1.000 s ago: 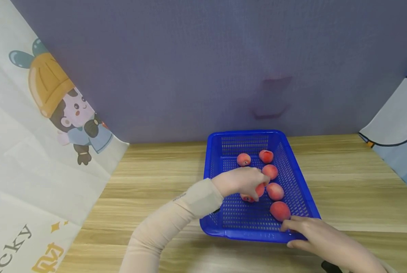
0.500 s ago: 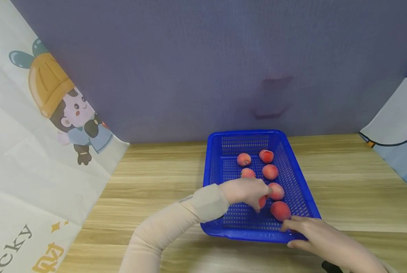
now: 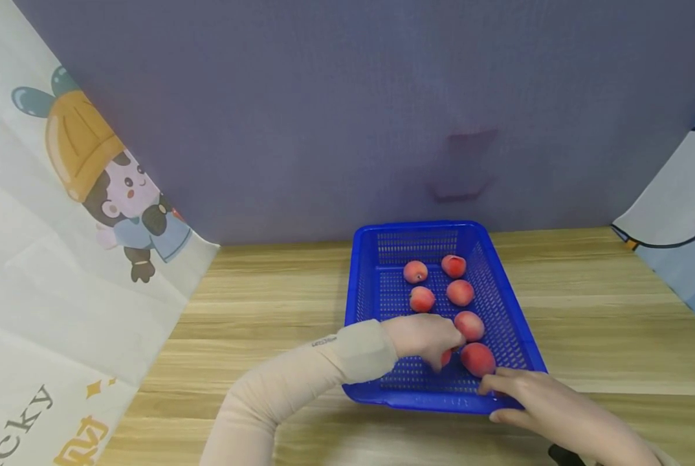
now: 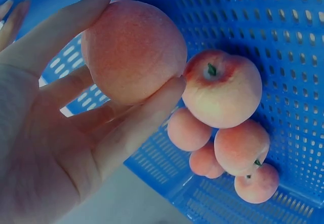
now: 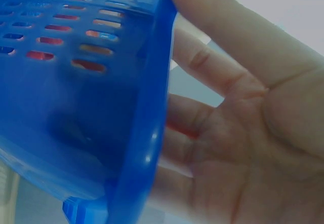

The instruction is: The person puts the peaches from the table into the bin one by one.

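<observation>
My left hand (image 3: 426,336) is low in the blue plastic basket (image 3: 501,278). It pinches a peach (image 4: 134,51) between thumb and fingers; in the head view the hand hides most of this fruit. Just to its right lie a pale red peach (image 3: 469,326) and a darker red peach (image 3: 478,360), in a column along the basket's right side. Farther back on the left are two more peaches, one peach (image 3: 422,299) in front of another peach (image 3: 415,272). My right hand (image 3: 519,391) grips the rim at the basket's near right corner, fingers over the edge and thumb outside.
The basket stands on a wood-grain table (image 3: 277,291). Behind it rises a grey-purple panel (image 3: 301,129). A white printed sheet (image 3: 27,259) borders the left side, and another printed sheet (image 3: 679,213) the right.
My left hand has moved toward the basket's near edge with a peach in its fingers. One peach behind it has come into full view. The right hand stays on the rim.
</observation>
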Action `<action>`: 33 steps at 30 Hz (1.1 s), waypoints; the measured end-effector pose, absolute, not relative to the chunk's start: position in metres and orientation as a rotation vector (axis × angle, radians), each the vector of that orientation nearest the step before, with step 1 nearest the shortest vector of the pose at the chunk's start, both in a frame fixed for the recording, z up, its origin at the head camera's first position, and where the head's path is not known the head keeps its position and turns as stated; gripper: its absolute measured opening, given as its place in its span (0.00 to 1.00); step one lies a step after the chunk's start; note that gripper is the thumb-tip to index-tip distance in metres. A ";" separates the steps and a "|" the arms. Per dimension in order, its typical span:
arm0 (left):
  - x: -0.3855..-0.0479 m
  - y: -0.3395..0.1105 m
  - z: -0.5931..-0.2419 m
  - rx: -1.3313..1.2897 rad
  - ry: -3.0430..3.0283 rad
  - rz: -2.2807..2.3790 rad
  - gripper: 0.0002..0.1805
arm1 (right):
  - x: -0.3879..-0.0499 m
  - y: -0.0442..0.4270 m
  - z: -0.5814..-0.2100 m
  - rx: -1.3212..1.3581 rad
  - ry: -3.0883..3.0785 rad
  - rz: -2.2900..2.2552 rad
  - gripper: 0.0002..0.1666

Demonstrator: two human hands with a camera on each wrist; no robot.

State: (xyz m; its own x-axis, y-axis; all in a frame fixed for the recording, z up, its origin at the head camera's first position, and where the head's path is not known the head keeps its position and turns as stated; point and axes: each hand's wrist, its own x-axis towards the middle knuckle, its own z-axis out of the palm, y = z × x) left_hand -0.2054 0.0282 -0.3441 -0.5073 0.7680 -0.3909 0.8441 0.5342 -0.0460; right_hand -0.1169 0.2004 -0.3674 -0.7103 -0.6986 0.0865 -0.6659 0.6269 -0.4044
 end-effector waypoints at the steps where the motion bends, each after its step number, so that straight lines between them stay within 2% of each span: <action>1: -0.205 0.029 -0.345 1.337 2.451 -0.342 0.11 | -0.117 0.200 -0.367 -1.161 2.763 -0.637 0.10; 9: -0.200 0.034 -0.356 1.231 2.479 -0.505 0.13 | -0.117 0.200 -0.367 -1.142 2.757 -0.639 0.10; 22: -0.200 0.034 -0.366 1.274 2.422 -0.531 0.17 | -0.117 0.200 -0.368 -1.154 2.770 -0.634 0.10; 33: -0.200 0.031 -0.373 1.272 2.392 -0.494 0.16 | -0.117 0.200 -0.368 -1.166 2.770 -0.639 0.11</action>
